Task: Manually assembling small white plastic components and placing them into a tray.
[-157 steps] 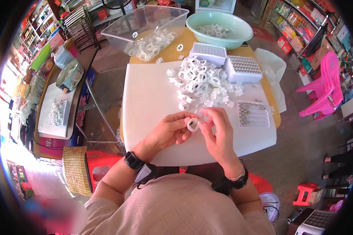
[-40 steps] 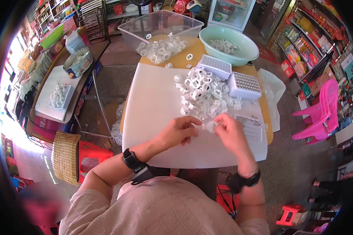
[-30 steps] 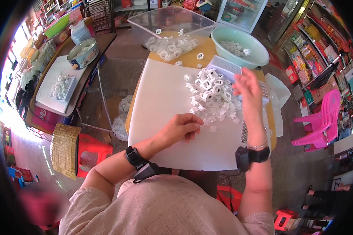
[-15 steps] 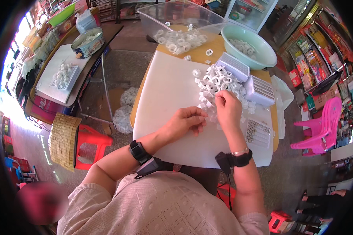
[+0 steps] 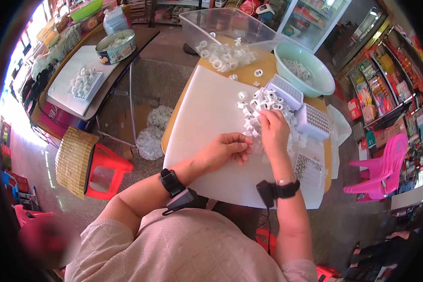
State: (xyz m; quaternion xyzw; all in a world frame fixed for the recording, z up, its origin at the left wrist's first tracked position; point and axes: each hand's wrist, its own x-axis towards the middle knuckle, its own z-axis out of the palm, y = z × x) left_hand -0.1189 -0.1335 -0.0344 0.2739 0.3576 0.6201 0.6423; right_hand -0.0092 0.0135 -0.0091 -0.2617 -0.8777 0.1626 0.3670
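Lying beneath and around the right hand's grip point(image 5: 275, 131) (whether closed on one, I cannot tell) are white rings point(image 5: 269, 97).

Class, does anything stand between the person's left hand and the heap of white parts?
Nothing visible does: the left hand is close beside the heap, and the right hand covers another part of it.

From my distant seat I saw bright light point(image 5: 23, 122) whitening the floor point(image 5: 41, 164) at left. A dark side table point(image 5: 143, 38) stood there, a red stool point(image 5: 120, 165) near it; a glass-door fridge point(image 5: 310, 23) rose at the back, and right were a pink chair point(image 5: 385, 164) and shelves point(image 5: 395, 70) crowded with colourful packets point(image 5: 378, 87).
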